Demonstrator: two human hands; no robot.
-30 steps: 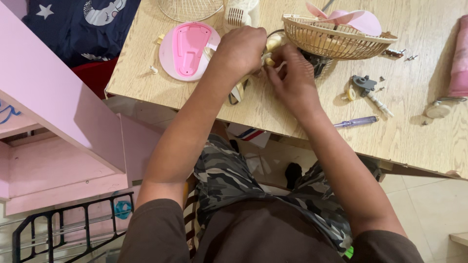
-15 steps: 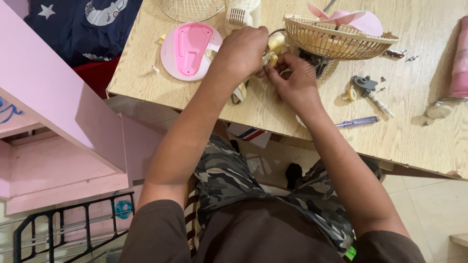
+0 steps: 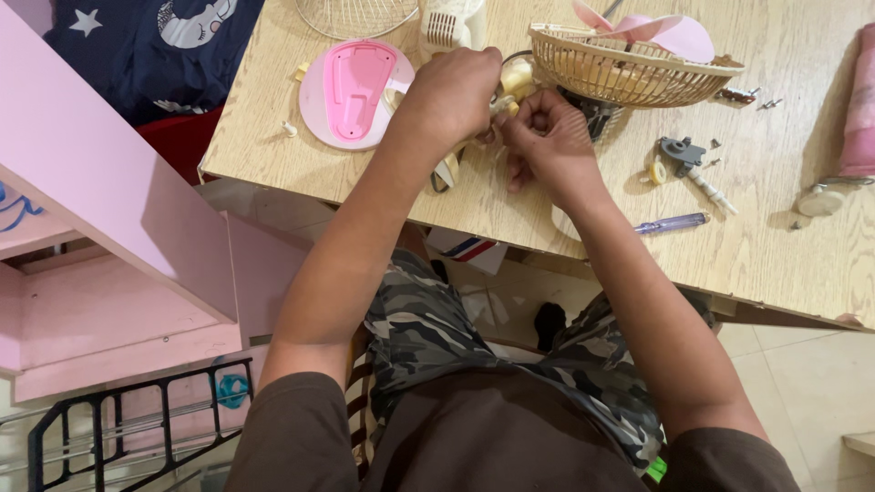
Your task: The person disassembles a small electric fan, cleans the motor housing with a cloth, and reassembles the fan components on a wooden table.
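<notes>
My left hand [image 3: 456,91] and my right hand [image 3: 547,137] meet over a small cream-coloured fan part [image 3: 516,80] on the wooden table [image 3: 775,237]. Both hands have their fingers closed around this part, which they mostly hide. A cream fan grille basket [image 3: 629,68] stands just right of the hands. A round pink base plate [image 3: 351,82] lies to the left of my left hand.
A purple screwdriver [image 3: 673,222], a grey small part [image 3: 679,150] and loose screws [image 3: 761,102] lie on the right. A pink fan blade [image 3: 679,35] sits behind the basket. A wire grille [image 3: 355,16] is at the back. Pink furniture [image 3: 109,200] stands at left.
Both hands have shifted slightly toward the far side of the table while keeping their hold on the cream part. Everything else on the table stays in place.
</notes>
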